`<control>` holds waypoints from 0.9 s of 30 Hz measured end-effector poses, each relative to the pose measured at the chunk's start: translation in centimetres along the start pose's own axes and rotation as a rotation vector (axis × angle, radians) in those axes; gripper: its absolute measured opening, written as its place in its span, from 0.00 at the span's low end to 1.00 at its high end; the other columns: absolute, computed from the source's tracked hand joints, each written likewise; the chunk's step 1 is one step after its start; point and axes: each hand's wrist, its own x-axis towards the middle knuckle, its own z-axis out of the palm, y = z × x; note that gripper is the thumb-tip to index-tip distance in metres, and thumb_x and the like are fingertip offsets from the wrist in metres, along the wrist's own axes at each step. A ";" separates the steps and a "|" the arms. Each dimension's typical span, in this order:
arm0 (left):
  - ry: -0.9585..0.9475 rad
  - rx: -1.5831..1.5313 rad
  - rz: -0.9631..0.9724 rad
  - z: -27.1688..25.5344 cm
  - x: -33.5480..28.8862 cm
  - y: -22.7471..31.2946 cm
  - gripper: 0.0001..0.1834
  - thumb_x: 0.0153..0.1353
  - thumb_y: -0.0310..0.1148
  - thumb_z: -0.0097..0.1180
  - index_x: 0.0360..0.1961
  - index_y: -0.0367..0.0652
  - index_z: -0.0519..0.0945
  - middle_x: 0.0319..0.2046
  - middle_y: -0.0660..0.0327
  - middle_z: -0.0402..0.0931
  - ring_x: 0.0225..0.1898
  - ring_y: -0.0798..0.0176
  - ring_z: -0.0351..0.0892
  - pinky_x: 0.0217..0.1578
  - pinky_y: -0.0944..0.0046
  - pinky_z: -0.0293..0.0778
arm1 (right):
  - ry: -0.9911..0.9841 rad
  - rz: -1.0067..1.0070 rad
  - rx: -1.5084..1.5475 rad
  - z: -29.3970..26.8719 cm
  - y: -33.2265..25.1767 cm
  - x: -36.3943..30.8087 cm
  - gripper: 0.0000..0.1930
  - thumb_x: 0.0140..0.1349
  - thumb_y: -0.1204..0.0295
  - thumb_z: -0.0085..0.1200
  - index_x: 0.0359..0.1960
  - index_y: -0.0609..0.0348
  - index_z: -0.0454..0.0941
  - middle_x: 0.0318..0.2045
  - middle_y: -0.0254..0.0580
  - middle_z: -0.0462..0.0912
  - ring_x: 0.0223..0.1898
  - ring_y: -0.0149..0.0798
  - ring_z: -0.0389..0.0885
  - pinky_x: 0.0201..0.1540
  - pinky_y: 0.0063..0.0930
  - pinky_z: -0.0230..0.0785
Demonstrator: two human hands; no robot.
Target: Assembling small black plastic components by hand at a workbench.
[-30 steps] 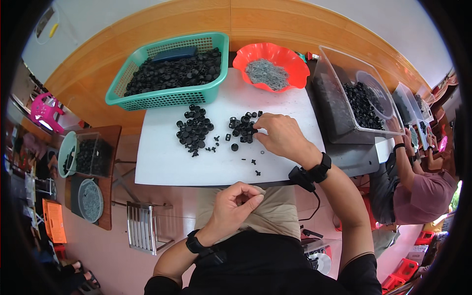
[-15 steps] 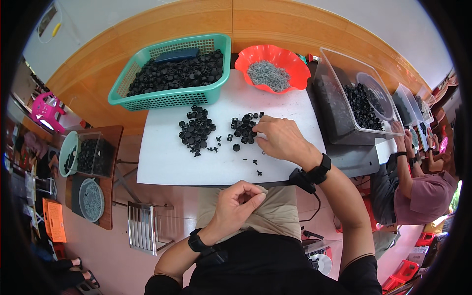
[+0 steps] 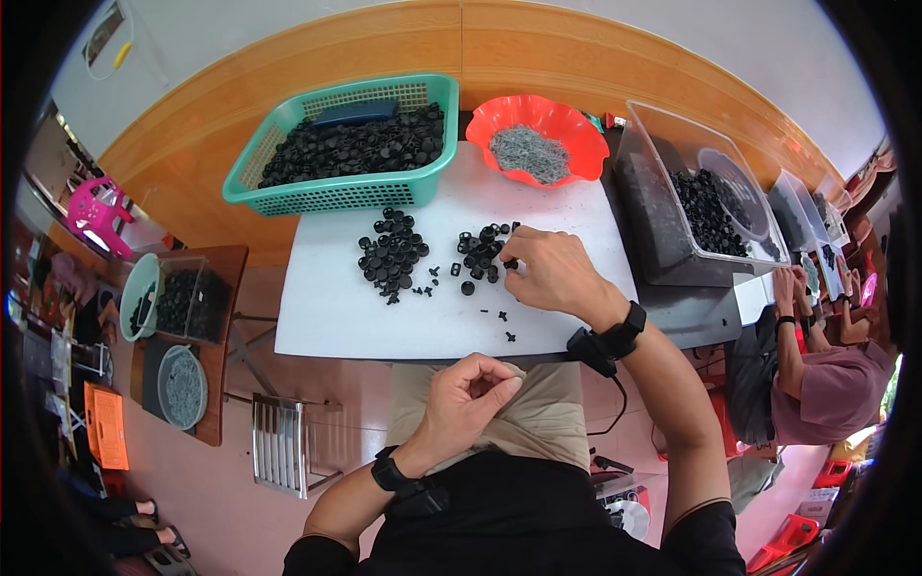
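My right hand (image 3: 552, 272) is at the right side of a small pile of black plastic parts (image 3: 477, 248) on the white board. Its thumb and fingertips pinch a small black plastic part (image 3: 511, 264). In front of the board's near edge, over my lap, my left hand (image 3: 470, 398) is curled closed, thumb against forefinger; whatever it may hold is hidden. Left of the small pile lies a larger heap of round black caps (image 3: 392, 252). A few tiny black cross-shaped pieces (image 3: 510, 337) are scattered on the white board (image 3: 384, 322).
Behind the heaps stand a green basket (image 3: 346, 192) of black parts and a red scalloped bowl (image 3: 594, 144) of grey pins or screws. A clear bin (image 3: 663, 245) of black parts is at the right, near a co-worker (image 3: 826, 384). A metal stool (image 3: 281, 446) stands at left.
My right hand's fingertips have closed on a black part at the pile's edge. My left hand stays in place. The view has shifted slightly.
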 end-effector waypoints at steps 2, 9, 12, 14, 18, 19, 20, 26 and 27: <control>-0.004 -0.003 0.013 0.0 0.0 -0.3 0.06 0.67 0.25 0.63 0.41 0.35 0.80 0.44 0.56 0.84 0.44 0.73 0.80 0.47 0.70 0.77 | -0.032 -0.010 -0.029 -0.6 -0.1 -0.1 0.11 0.47 0.71 0.56 0.33 0.58 0.85 0.35 0.46 0.84 0.31 0.53 0.83 0.35 0.44 0.75; 0.029 -0.019 0.084 0.5 -0.1 -0.6 0.05 0.67 0.25 0.62 0.41 0.35 0.81 0.32 0.67 0.81 0.32 0.81 0.75 0.34 0.77 0.73 | -0.165 -0.076 -0.153 -0.9 0.2 -0.2 0.13 0.47 0.72 0.56 0.36 0.61 0.83 0.34 0.47 0.83 0.34 0.55 0.84 0.36 0.46 0.75; 0.022 -0.017 0.079 0.4 -0.2 -0.7 0.05 0.68 0.25 0.62 0.41 0.35 0.81 0.32 0.67 0.81 0.32 0.81 0.75 0.34 0.77 0.73 | -0.220 -0.038 -0.225 -1.4 -0.4 0.2 0.13 0.47 0.74 0.57 0.36 0.62 0.79 0.34 0.48 0.83 0.36 0.56 0.84 0.37 0.48 0.75; 0.011 -0.026 0.050 0.1 -0.3 -0.8 0.05 0.67 0.24 0.62 0.41 0.35 0.80 0.38 0.62 0.82 0.37 0.77 0.77 0.39 0.74 0.75 | -0.205 -0.084 -0.250 -1.6 -0.8 0.2 0.12 0.47 0.75 0.57 0.35 0.62 0.77 0.33 0.49 0.83 0.37 0.57 0.84 0.37 0.49 0.74; 0.006 -0.049 0.015 0.0 -0.4 -0.8 0.05 0.67 0.24 0.62 0.41 0.35 0.80 0.44 0.57 0.83 0.44 0.73 0.79 0.44 0.71 0.76 | -0.178 -0.159 -0.350 -1.9 -1.5 0.4 0.10 0.46 0.78 0.60 0.32 0.63 0.75 0.31 0.50 0.84 0.37 0.54 0.85 0.35 0.48 0.75; 0.005 -0.052 0.016 0.0 -0.4 -0.7 0.05 0.67 0.24 0.62 0.41 0.35 0.80 0.44 0.57 0.83 0.44 0.73 0.79 0.44 0.71 0.76 | -0.179 -0.159 -0.352 -2.2 -1.5 0.5 0.10 0.46 0.78 0.60 0.32 0.63 0.75 0.31 0.50 0.84 0.37 0.54 0.85 0.35 0.48 0.75; 0.006 -0.047 0.023 -0.1 -0.5 -0.7 0.05 0.67 0.24 0.62 0.41 0.35 0.80 0.44 0.57 0.83 0.44 0.73 0.79 0.45 0.71 0.76 | -0.202 -0.155 -0.337 -2.4 -1.3 0.5 0.09 0.46 0.77 0.59 0.31 0.63 0.76 0.31 0.51 0.84 0.37 0.55 0.85 0.35 0.48 0.75; 0.014 -0.050 0.020 -0.4 -0.7 -1.0 0.05 0.67 0.24 0.62 0.42 0.35 0.80 0.44 0.56 0.83 0.45 0.72 0.80 0.49 0.69 0.76 | -0.244 -0.052 -0.294 -2.8 -0.2 0.8 0.14 0.47 0.75 0.56 0.37 0.61 0.83 0.36 0.48 0.85 0.38 0.55 0.84 0.40 0.48 0.75; 0.016 -0.049 0.026 -0.4 -0.7 -1.1 0.05 0.67 0.24 0.62 0.42 0.35 0.80 0.44 0.56 0.84 0.45 0.72 0.80 0.49 0.69 0.76 | -0.208 -0.041 -0.283 -2.8 -0.1 0.8 0.16 0.47 0.74 0.57 0.40 0.59 0.85 0.36 0.47 0.86 0.38 0.54 0.84 0.41 0.46 0.75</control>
